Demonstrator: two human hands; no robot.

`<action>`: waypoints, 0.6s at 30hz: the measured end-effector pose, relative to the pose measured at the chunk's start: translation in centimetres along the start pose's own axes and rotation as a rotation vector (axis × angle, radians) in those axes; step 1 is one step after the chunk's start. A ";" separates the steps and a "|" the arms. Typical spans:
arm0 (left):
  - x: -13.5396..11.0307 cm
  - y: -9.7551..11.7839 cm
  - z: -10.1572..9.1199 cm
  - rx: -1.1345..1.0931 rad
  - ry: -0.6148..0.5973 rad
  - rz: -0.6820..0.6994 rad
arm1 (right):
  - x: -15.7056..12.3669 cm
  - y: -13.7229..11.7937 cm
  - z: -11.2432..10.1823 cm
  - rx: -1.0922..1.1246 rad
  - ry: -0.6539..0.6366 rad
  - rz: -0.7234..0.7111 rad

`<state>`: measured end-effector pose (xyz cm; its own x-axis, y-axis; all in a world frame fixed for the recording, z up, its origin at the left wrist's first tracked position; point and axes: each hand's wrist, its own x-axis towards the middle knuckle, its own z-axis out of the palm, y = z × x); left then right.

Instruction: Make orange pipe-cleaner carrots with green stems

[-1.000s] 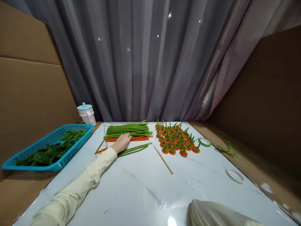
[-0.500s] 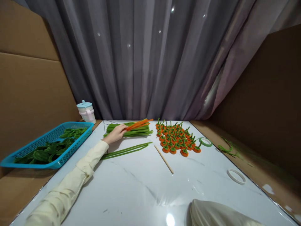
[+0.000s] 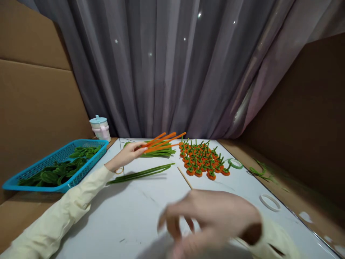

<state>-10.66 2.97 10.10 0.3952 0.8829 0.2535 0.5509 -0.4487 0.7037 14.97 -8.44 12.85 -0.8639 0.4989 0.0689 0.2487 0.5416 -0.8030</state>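
Several orange pipe cleaners [image 3: 161, 144] fan out from my left hand [image 3: 128, 155], whose fingers are closed round their near ends. Behind and below them lies a bundle of green pipe cleaners [image 3: 159, 154] on the white table. A few more green pipe cleaners [image 3: 142, 173] lie nearer, just in front of my left wrist. My right hand [image 3: 210, 216] hovers over the front of the table, blurred, fingers curved and apart with nothing seen in them. Beyond it a thin wooden stick [image 3: 184, 177] lies partly hidden by that hand.
Rows of orange pieces with green stems [image 3: 201, 158] stand at the back right. Near them lie a green tape roll [image 3: 235, 164] and a white ring [image 3: 270, 203]. At left are a blue basket [image 3: 64, 187] of green leaf shapes and a lidded cup [image 3: 101, 129]. Cardboard walls flank the table.
My left hand has lifted the orange pipe cleaners off the green bundle, and they have spread apart. My right hand has come into view at the front; only its sleeve showed before.
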 end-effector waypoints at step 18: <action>-4.1 0.7 4.6 -0.221 -0.411 -0.238 | 4.7 11.6 5.7 1.136 0.540 0.245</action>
<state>-8.49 -1.57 6.54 0.5581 0.8099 -0.1807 0.5099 -0.1629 0.8447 11.30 -3.72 0.51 -0.4958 0.8577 -0.1360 -0.3673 -0.3490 -0.8621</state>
